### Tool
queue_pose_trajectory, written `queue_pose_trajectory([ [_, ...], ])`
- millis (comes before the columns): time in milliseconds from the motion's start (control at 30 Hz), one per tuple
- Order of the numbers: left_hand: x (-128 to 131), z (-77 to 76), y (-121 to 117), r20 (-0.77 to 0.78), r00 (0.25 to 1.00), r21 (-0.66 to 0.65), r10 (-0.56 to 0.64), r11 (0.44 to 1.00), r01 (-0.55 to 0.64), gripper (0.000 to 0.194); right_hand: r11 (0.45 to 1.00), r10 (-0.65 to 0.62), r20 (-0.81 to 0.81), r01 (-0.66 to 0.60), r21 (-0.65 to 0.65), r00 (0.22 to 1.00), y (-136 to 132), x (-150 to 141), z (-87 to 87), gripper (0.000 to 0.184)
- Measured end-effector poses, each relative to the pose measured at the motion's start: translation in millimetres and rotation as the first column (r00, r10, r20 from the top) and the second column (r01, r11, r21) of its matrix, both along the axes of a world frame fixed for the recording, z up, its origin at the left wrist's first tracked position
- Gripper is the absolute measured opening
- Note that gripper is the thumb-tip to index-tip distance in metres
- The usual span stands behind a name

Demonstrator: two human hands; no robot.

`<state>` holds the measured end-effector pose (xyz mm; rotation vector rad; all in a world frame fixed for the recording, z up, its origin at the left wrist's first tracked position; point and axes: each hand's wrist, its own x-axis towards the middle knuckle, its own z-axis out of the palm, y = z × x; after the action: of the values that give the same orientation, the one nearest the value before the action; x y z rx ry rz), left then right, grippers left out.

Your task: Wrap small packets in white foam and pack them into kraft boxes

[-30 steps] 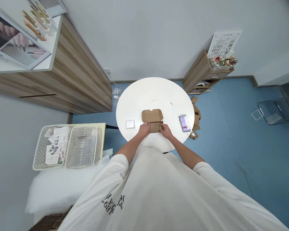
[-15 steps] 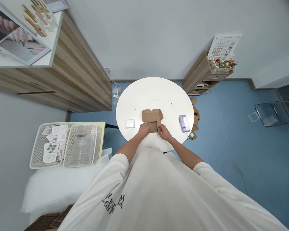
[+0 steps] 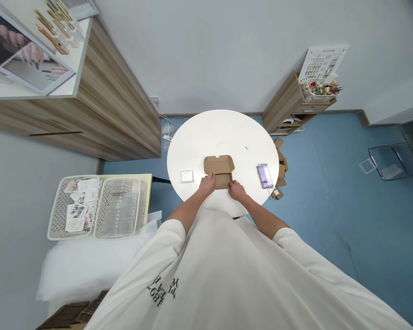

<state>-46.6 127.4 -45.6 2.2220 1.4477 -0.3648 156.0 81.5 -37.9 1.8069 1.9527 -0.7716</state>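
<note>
Since half a second ago, the right hand [image 3: 238,190] has shifted slightly toward the box's [image 3: 220,173] near right corner. A white case [image 3: 187,176] lies inside the table's [image 3: 223,130] left edge; the left hand [image 3: 207,183] is clamped on the open box's left side (tabletop runs on past its lid); right fingers touch its wall, pinching or not I cannot tell; a phone [image 3: 265,176] lies near the right rim.
</note>
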Motion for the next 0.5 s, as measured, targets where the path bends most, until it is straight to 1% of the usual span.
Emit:
queue_pose_trajectory([
  [67,0.0,0.0,0.1,0.001,1.0,0.007,-0.005,1.0,0.005,0.091,1.0,0.016,0.038,-0.016,0.009,0.999,0.2,-3.5,1.0,0.033],
  [167,0.1,0.3,0.0,0.003,1.0,0.019,-0.01,1.0,0.01,0.092,1.0,0.014,0.05,-0.014,0.002,0.999,0.6,-6.9,2.8,0.037],
  [267,0.2,1.0,-0.2,0.003,1.0,0.015,-0.011,1.0,0.011,0.091,1.0,0.01,0.037,-0.01,-0.006,0.999,-0.7,-6.6,4.6,0.037],
  [367,0.3,1.3,-0.9,0.002,1.0,0.022,-0.017,1.0,0.017,0.09,0.999,0.005,-0.007,-0.005,0.046,1.0,-3.2,-4.3,6.7,0.038],
  [433,0.4,0.7,-1.5,0.0,1.0,0.036,-0.021,0.999,0.021,0.089,0.994,0.007,-0.047,-0.002,0.108,0.999,-3.3,-3.2,8.4,0.047],
  [500,0.4,-0.3,-2.0,-0.006,1.0,0.048,-0.021,0.999,0.021,0.09,0.989,0.029,-0.064,-0.019,0.146,0.998,-0.7,-2.6,9.9,0.064],
])
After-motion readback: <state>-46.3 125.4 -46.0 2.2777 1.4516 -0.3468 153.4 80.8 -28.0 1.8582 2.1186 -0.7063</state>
